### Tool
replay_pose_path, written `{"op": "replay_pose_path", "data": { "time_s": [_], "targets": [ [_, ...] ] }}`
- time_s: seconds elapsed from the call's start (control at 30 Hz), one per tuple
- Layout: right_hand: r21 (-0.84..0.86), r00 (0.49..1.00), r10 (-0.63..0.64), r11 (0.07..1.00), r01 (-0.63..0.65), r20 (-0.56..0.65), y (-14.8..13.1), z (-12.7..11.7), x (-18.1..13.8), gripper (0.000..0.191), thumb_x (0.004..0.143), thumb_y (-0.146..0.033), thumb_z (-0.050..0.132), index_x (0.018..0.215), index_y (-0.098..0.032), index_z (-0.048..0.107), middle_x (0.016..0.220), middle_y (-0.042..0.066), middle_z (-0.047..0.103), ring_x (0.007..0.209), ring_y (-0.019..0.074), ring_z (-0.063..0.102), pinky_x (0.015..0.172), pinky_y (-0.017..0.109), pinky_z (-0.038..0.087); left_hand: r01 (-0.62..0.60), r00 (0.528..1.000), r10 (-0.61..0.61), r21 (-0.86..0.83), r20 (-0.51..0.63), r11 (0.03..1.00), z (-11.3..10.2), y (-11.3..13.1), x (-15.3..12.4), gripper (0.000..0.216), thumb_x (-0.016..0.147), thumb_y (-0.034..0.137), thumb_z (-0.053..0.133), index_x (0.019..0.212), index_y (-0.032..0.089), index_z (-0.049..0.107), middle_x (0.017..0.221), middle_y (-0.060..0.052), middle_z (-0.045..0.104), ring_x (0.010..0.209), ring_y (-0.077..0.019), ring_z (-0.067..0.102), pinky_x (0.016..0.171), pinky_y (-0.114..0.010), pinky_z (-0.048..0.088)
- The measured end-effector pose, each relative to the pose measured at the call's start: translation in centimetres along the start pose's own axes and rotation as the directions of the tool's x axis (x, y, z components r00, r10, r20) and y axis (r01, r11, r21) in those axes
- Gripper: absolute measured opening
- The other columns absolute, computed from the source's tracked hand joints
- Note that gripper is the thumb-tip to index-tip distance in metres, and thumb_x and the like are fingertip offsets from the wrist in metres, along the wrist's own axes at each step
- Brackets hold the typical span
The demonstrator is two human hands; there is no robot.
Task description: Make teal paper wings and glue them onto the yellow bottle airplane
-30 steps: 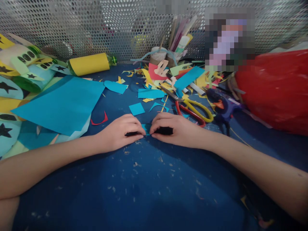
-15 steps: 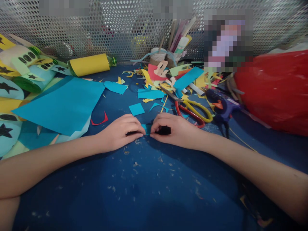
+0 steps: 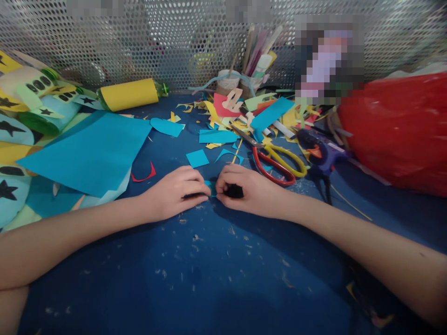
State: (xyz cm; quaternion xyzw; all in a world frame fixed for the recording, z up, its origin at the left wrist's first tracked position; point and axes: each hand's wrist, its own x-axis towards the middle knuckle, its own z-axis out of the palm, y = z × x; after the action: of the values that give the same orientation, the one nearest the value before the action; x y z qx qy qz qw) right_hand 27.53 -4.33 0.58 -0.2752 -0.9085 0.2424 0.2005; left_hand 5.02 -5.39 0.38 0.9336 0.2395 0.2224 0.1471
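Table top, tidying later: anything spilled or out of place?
Yes. Paper scraps lie strewn around the scissors; pale flecks dot the table near the left hand and right hand pinching a blue strip.

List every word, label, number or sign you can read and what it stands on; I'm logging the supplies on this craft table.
No readable text anywhere.
Glue gun: pale patch on its body, too blurred to read.
Paper cutouts at left: black stars and ovals only, no letters.
Scissors and yellow-wrapped bottle: no print visible.
Blue paper piece pinched between left hand and right hand: blank.
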Motion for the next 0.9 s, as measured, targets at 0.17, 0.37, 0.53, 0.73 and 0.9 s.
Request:
{"op": "replay_pose_path", "data": {
  "time_s": [0.17, 0.37, 0.53, 0.73, 0.9],
  "targets": [
    [0.006, 0.999, -0.018, 1.0, 0.018, 0.029, 0.22, -0.12, -0.09, 0.008, 0.08, -0.012, 0.057, 0.077, -0.02, 0.055, 0.079, 0.003, 0.058, 0.078, 0.0162, 0.052, 0.074, 0.031, 0.046, 0.041, 0.999, -0.041, -0.026, 0.003, 0.999, -0.12, 0.04, 0.02, 0.015, 0.092, 0.021, 0.053, 0.094, 0.017, 0.067, 0.091, -0.007, 0.068, 0.086, -0.0166, 0.06, 0.079, -0.03, 0.046],
    [0.042, 0.999, 0.006, 0.999, -0.008, 0.041, 0.61, -0.49, -0.26, 0.003, 0.082, -0.02, 0.06, 0.079, -0.02, 0.06, 0.083, 0.003, 0.06, 0.078, 0.0145, 0.056, 0.072, 0.029, 0.048, -0.003, 1.0, 0.003, -0.02, 0.002, 1.0, 0.24, -0.32, 0.05, 0.018, 0.095, 0.02, 0.048, 0.099, 0.017, 0.065, 0.09, -0.007, 0.068, 0.085, -0.0166, 0.06, 0.079, -0.031, 0.046],
    [0.068, 0.998, -0.007, 0.998, 0.003, 0.056, 0.79, -0.76, -0.33, 0.006, 0.083, -0.024, 0.061, 0.08, -0.02, 0.062, 0.084, 0.003, 0.061, 0.079, 0.014, 0.058, 0.075, 0.029, 0.048, -0.076, 0.997, 0.074, 0.064, 0.023, 0.995, 0.2, -0.71, -0.05, 0.022, 0.095, 0.02, 0.045, 0.099, 0.017, 0.067, 0.091, -0.008, 0.067, 0.086, -0.0173, 0.058, 0.079, -0.031, 0.046],
    [0.052, 0.999, 0.011, 0.999, -0.013, 0.039, 0.75, -0.54, -0.3, 0.007, 0.083, -0.024, 0.061, 0.077, -0.02, 0.059, 0.081, 0.002, 0.06, 0.076, 0.0141, 0.056, 0.073, 0.029, 0.047, -0.108, 0.993, 0.101, 0.109, 0.065, 0.988, -0.13, -0.69, 0.04, 0.025, 0.097, 0.022, 0.042, 0.099, 0.017, 0.067, 0.092, -0.009, 0.068, 0.088, -0.018, 0.06, 0.079, -0.032, 0.048],
    [0.025, 0.999, -0.004, 1.0, 0.003, 0.037, 0.79, -0.38, -0.31, 0.01, 0.084, -0.026, 0.059, 0.077, -0.02, 0.058, 0.08, 0.003, 0.058, 0.075, 0.0145, 0.054, 0.071, 0.03, 0.046, -0.106, 0.994, 0.102, 0.076, 0.046, 0.991, -0.08, -0.73, 0.13, 0.022, 0.096, 0.022, 0.046, 0.097, 0.016, 0.067, 0.091, -0.008, 0.069, 0.088, -0.0173, 0.06, 0.08, -0.03, 0.047]
  ]
}}
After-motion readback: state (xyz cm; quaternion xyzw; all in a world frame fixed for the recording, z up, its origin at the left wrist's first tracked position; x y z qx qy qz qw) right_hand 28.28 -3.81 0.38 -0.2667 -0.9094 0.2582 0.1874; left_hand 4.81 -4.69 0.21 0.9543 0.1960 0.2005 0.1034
